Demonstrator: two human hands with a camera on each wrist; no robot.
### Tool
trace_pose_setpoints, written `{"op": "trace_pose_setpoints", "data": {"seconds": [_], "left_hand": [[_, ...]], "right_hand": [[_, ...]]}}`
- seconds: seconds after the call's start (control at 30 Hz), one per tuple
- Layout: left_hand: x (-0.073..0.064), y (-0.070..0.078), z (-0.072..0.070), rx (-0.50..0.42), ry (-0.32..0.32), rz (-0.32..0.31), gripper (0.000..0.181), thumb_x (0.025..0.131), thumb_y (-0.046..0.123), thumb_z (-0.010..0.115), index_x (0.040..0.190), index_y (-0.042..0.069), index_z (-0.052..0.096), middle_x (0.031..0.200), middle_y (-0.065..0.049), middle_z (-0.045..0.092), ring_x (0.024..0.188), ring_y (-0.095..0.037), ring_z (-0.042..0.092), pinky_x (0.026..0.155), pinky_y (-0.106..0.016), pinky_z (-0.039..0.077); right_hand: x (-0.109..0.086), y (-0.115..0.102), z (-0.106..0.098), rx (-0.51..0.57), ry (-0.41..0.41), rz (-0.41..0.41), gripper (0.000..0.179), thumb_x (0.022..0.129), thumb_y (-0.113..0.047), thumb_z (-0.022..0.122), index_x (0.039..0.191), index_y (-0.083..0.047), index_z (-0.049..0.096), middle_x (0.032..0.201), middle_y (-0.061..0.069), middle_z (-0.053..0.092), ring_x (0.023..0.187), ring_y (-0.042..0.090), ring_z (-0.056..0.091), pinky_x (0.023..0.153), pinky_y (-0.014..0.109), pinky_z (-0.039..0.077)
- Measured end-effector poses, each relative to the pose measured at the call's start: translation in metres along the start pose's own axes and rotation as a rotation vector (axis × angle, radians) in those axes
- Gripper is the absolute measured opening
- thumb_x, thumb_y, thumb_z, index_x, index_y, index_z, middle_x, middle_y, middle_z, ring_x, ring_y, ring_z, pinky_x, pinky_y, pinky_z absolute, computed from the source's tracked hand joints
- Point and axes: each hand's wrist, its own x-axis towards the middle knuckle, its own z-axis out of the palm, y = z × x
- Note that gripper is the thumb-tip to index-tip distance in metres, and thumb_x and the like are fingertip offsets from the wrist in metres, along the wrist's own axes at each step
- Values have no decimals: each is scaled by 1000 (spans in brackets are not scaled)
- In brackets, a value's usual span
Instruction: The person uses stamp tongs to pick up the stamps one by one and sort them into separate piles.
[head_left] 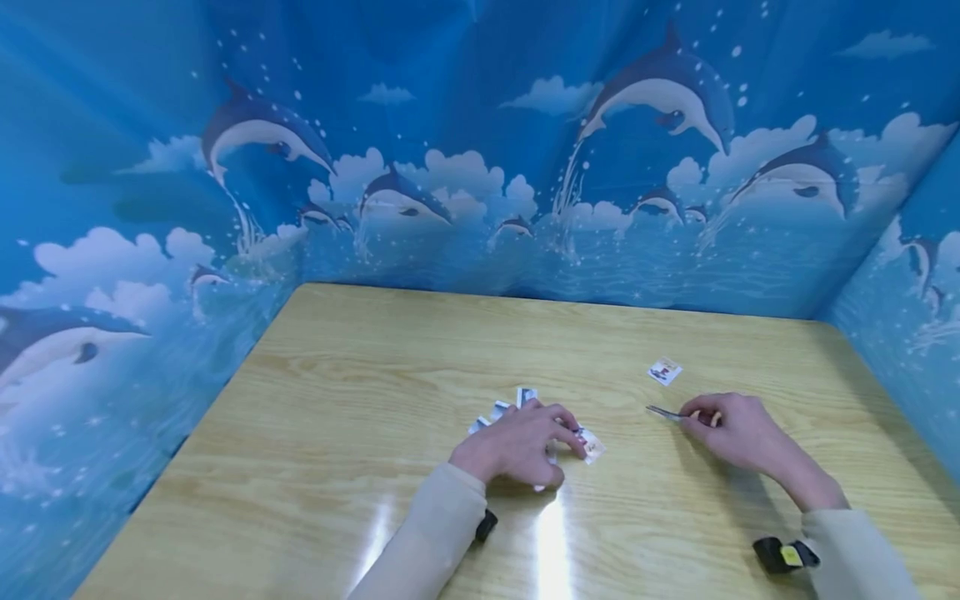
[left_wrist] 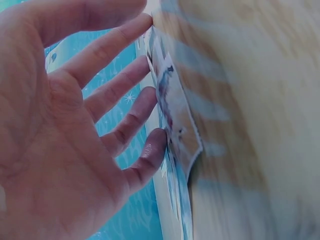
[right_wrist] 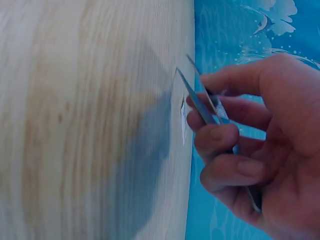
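Observation:
My right hand (head_left: 738,429) grips metal tweezers (head_left: 664,412) above the table's right half. In the right wrist view the tweezers (right_wrist: 196,100) have their two tips apart with nothing between them. Just beyond them a small square picture card (head_left: 664,371) lies flat on the table. My left hand (head_left: 513,446) is spread low over several small picture cards near the middle. Its fingertips touch or nearly touch a printed card (left_wrist: 175,115) in the left wrist view. One card (head_left: 591,447) shows at its right, another (head_left: 527,396) behind it; the hand hides part of the group.
The wood-grain table (head_left: 337,417) is bounded at the back and sides by a blue dolphin-print curtain (head_left: 450,125). Black straps sit at both wrists, the right one (head_left: 783,554) with a yellow mark. Light glares off the front of the table.

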Motion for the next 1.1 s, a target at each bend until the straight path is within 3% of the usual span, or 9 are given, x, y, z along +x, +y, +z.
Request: {"op": "trace_pose_setpoints", "data": {"seconds": [0.3,0.57,0.87,1.1], "left_hand": [[2,0,0,19,-4,11,50,78,27,74,124,45,70,150,17,50,132,-17,45,113,-50,39],[2,-2,-1,15,-15,2,49,80,26,74,124,46,69,152,16,48,143,-24,40,121,-59,30],[3,-3,0,25,-17,1,47,80,28,73,123,47,69,150,18,48,137,-20,43,117,-54,35],[3,-2,-1,25,-21,4,47,81,28,74,123,46,69,151,17,49,138,-21,43,118,-54,35]], "right_hand": [[-3,-10,5,114,-56,-45,15,94,-23,71,102,-13,79,81,-6,65,65,1,48,56,23,40],[0,-21,8,263,-143,-42,17,96,-23,70,106,-11,78,89,-1,68,76,3,58,63,23,51],[4,-30,15,313,-200,-75,17,95,-25,71,106,-13,78,91,-1,70,75,3,59,63,23,51],[7,-32,19,340,-224,-155,15,95,-21,72,104,-11,78,88,-1,70,72,2,58,61,23,50]]}}
